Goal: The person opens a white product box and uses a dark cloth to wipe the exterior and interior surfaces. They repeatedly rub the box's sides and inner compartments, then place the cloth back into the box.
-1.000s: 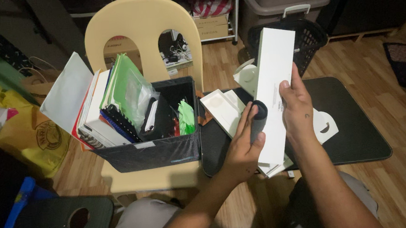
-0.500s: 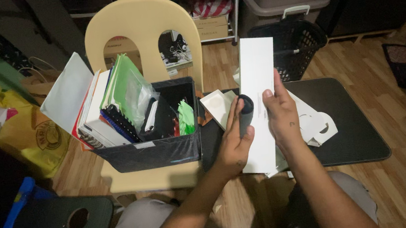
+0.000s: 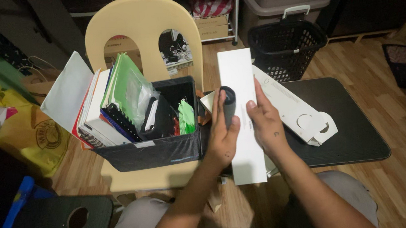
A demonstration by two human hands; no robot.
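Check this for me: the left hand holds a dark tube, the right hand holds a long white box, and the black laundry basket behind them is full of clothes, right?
Not quite. The head view shows the black basket empty. The left hand does hold the dark tube, and the right hand the long white box.

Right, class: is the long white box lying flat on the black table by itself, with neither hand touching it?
No, the long white box is held above the black table between the left hand and the right hand.
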